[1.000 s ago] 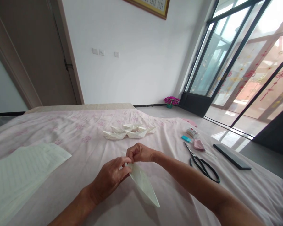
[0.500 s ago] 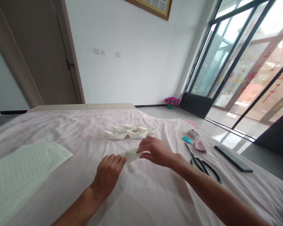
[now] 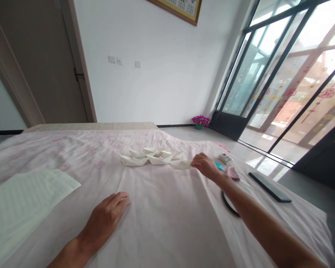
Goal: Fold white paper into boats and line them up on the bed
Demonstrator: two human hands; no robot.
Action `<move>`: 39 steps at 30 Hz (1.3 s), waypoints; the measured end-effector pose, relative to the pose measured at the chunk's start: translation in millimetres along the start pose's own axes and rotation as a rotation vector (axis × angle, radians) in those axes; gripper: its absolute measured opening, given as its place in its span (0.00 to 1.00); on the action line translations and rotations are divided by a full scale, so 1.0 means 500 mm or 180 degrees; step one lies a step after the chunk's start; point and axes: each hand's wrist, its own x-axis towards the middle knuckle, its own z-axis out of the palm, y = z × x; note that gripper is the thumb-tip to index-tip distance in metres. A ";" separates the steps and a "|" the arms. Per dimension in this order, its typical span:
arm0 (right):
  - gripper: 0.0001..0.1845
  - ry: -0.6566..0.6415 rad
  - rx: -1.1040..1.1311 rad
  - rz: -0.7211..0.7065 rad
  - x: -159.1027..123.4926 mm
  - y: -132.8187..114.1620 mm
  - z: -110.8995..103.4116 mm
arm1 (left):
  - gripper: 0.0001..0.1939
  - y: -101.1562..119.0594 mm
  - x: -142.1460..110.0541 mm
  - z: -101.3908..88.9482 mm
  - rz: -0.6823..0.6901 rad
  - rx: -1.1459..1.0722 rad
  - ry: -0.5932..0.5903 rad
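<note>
My right hand (image 3: pixel 204 165) pinches the right tip of a folded white paper boat (image 3: pixel 180 164). That boat stands on the pink floral cloth at the right end of a cluster of paper boats (image 3: pixel 158 160), close beside its nearest neighbour. Lower left, my left hand (image 3: pixel 107 213) lies on the cloth with nothing in it, its fingers loosely stretched out. Lined paper sheets (image 3: pixel 30 197) are spread to the left of it. Under my right forearm, a pair of scissors (image 3: pixel 229 205) is mostly hidden; only part of a black handle shows.
On the right lie a small white box (image 3: pixel 226 158), a turquoise piece (image 3: pixel 219 165), a pink folded cloth (image 3: pixel 232 173) and a dark flat slab (image 3: pixel 269 187). Beyond the cloth-covered surface (image 3: pixel 162 223), a potted purple flower (image 3: pixel 201 121) sits on the floor by the glass doors.
The paper boat has gone from between both hands to the right end of the cluster, carried by my right hand. My left hand has let go and drawn back to the lower left.
</note>
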 end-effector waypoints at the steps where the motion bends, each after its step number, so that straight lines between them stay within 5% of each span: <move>1: 0.11 -0.0010 0.0032 0.0004 -0.001 0.017 0.004 | 0.14 -0.001 -0.006 0.003 -0.0033 -0.0045 -0.0071; 17: 0.07 0.0072 0.0155 0.0055 0.010 0.091 0.062 | 0.14 0.006 -0.010 0.008 -0.0147 -0.0151 -0.0188; 39: 0.03 0.0061 -0.0077 0.0330 0.029 0.083 0.065 | 0.15 0.010 -0.007 0.005 -0.0106 -0.0146 -0.0139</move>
